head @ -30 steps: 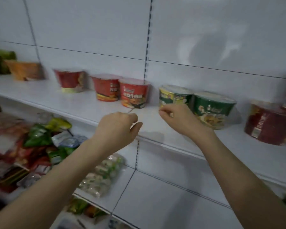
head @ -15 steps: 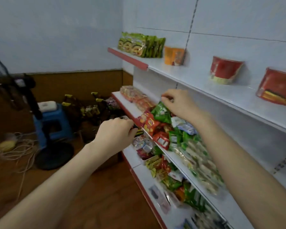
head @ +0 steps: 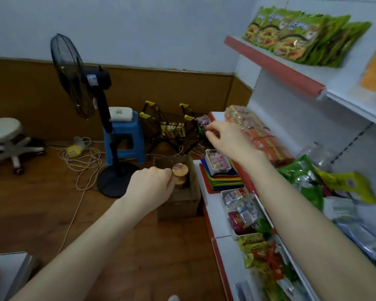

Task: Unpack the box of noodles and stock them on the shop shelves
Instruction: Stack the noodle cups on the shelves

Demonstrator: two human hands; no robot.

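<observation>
1. Shelving unit (head: 274,64): white, with red front edges, runs down the right side. Top shelf carries green noodle packets (head: 291,35) stood on edge. Middle shelf carries orange packs (head: 254,131) at its far end, with mixed snack bags nearer.
2. Wooden floor (head: 41,203): brown boards, with pale cable looped across them towards the back wall.
3. Black standing fan (head: 74,74): upright on a round base, just left of the box.
4. Blue stool (head: 124,135): behind the fan pole, with a white object on its seat. A white swivel stool (head: 4,129) stands well apart at far left.
5. Cardboard box (head: 178,207): on the floor, open-topped, close against the foot of the bottom shelf.
6. Left hand (head: 150,187): reaches out over the box's near rim, fingers curled into a fist. Knuckles overlap the cup in this view. Cannot tell whether they grip it or only pass in front.
7. Right hand (head: 226,137): raised before the far end of the middle shelf, beside the orange packs. Fingers bent in, thumb tip at forefinger, nothing seen between them.
8. Noodle cup (head: 180,169): orange lid, upright inside the box, partly hidden by the left hand.
</observation>
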